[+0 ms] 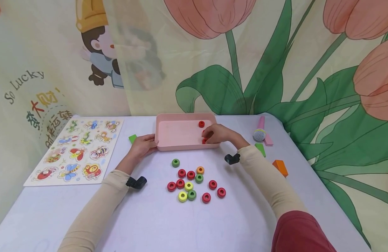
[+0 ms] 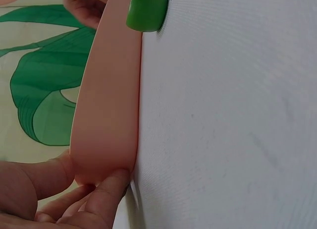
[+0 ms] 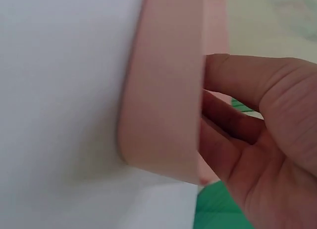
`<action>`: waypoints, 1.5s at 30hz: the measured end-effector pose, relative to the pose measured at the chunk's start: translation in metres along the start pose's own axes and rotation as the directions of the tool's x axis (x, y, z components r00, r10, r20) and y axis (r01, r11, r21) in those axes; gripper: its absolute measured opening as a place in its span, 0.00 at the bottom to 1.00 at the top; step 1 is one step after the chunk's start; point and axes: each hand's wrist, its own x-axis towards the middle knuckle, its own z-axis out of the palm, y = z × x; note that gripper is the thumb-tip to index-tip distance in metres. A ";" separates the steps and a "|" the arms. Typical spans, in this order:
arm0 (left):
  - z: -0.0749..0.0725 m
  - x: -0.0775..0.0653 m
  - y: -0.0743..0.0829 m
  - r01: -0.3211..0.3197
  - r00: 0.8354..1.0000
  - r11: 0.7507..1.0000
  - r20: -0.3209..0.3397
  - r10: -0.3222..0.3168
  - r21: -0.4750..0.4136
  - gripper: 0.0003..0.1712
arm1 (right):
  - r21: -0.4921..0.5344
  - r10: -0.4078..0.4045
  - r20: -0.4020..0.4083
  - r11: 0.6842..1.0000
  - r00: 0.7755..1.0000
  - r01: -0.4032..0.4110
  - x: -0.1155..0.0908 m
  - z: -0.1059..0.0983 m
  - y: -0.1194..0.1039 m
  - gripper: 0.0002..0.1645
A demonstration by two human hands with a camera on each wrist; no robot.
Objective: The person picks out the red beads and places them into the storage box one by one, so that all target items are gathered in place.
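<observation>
So the right hand is reaching in at the right end of a pink tray, pinching one red bead down near the front wall. A second red bead is sitting behind it, so that's two in the tray. The left hand is gripping the tray's left end, thumb up at the rim and fingers bending against the outside.

In front of the tray I'm counting 13 more beads lying on the table: seven red ones, three green ones, two yellow ones and a single orange one.

Further out, one green block is lying by the left hand and another green block is lying off to the right, near one orange block and one toy microphone. Over on the left, one sheet is showing 12 cartoon bugs.
</observation>
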 end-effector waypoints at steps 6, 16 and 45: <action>0.002 0.000 -0.003 0.004 1.000 1.000 -0.005 -0.004 -0.003 0.32 | 0.117 0.011 -0.073 0.993 0.997 -0.002 -0.034 -0.008 -0.004 0.22; 0.001 0.001 0.000 0.000 1.000 1.000 -0.006 0.000 -0.016 0.32 | 0.160 -0.105 -0.058 0.981 0.993 0.113 -0.115 0.011 -0.008 0.25; 0.002 0.002 0.001 -0.002 1.000 1.000 0.009 0.002 -0.014 0.32 | 0.217 -0.079 0.014 0.973 0.997 0.074 -0.177 0.087 0.006 0.16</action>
